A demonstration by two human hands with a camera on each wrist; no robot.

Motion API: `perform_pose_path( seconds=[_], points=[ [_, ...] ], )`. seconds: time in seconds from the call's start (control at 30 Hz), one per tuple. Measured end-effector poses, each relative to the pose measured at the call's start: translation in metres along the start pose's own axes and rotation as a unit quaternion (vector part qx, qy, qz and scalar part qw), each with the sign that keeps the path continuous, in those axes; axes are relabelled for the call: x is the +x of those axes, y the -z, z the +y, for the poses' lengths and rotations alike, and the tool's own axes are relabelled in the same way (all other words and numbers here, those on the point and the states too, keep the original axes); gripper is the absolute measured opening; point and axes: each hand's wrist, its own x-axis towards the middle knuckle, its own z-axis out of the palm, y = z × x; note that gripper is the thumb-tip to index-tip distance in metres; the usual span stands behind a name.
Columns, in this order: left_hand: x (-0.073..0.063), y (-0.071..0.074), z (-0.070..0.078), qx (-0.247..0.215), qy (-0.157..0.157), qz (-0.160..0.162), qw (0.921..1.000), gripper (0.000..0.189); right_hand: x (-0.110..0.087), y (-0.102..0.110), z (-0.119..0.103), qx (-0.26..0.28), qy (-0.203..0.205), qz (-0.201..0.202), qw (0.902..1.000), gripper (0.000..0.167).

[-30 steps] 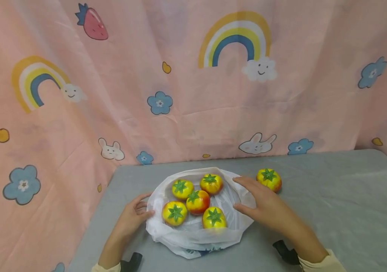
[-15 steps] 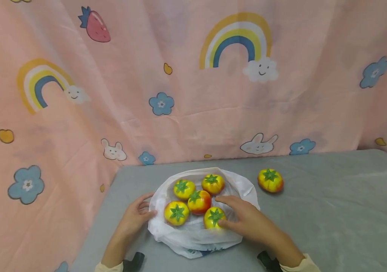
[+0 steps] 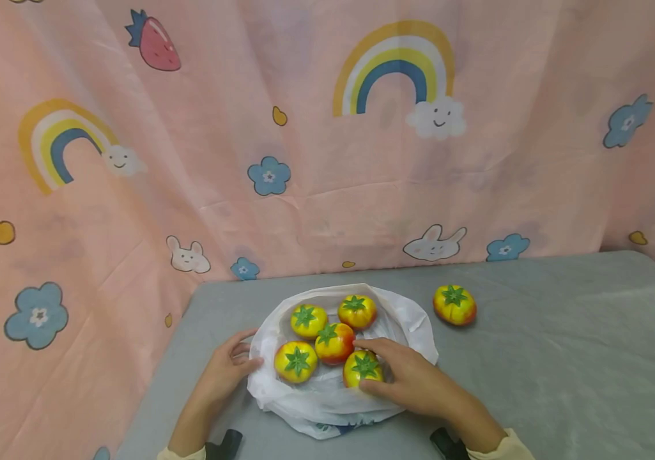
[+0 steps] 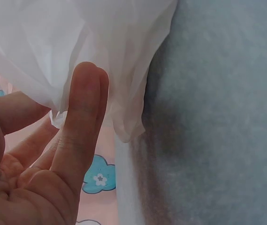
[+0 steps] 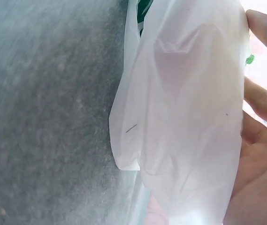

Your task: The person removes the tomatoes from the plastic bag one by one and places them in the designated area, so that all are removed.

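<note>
A white plastic bag [image 3: 327, 409] lies wide open on the grey table, with several yellow-and-red tomatoes inside. Green star-shaped tops mark each one. My left hand [image 3: 222, 370] holds the bag's left rim; in the left wrist view the thin plastic [image 4: 34, 42] passes between thumb and fingers. My right hand [image 3: 413, 377] reaches over the right rim, thumb and fingers around the front-right tomato [image 3: 362, 367]. From the right wrist, the bag's outer side [image 5: 189, 103] hides most of that tomato. Another tomato [image 3: 455, 305] sits outside, right of the bag.
A grey cloth covers the table [image 3: 569, 345]. Behind it hangs a pink curtain [image 3: 327, 147] printed with rainbows, flowers and rabbits, which also runs down the left side. Dark wrist mounts [image 3: 448, 444] show below both hands.
My right hand has moved left and down from near the outside tomato to the front-right tomato in the bag, its fingers closing around it. My left hand stays at the rim.
</note>
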Motion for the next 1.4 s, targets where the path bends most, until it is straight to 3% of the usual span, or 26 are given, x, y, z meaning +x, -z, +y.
perform_pose_path(
  seconds=[0.3,0.47,0.7,1.1,1.3,1.4],
  points=[
    [0.0,0.0,-0.001,0.004,-0.004,0.001,1.0,0.058,-0.002,0.003,0.004,-0.001,0.013,-0.015,0.9998,0.041],
    [0.0,0.0,-0.001,0.008,0.001,0.005,1.0,0.058,-0.004,0.007,0.004,-0.017,0.029,-0.014,0.9993,0.038],
    [-0.001,0.002,0.001,0.013,0.002,0.006,0.9999,0.058,-0.01,0.011,-0.001,-0.003,-0.016,-0.037,0.9992,0.031],
    [0.002,0.001,-0.007,0.016,0.006,0.007,0.9998,0.059,-0.012,0.008,-0.001,0.007,-0.057,-0.036,0.9977,0.056],
    [0.001,0.002,-0.005,0.007,0.004,0.011,0.9999,0.06,-0.01,0.002,0.0,0.002,-0.014,-0.033,0.9993,0.059],
    [0.001,0.004,-0.002,0.0,0.005,0.006,1.0,0.06,-0.008,0.001,-0.001,0.006,-0.016,-0.042,0.999,0.062]
  ],
)
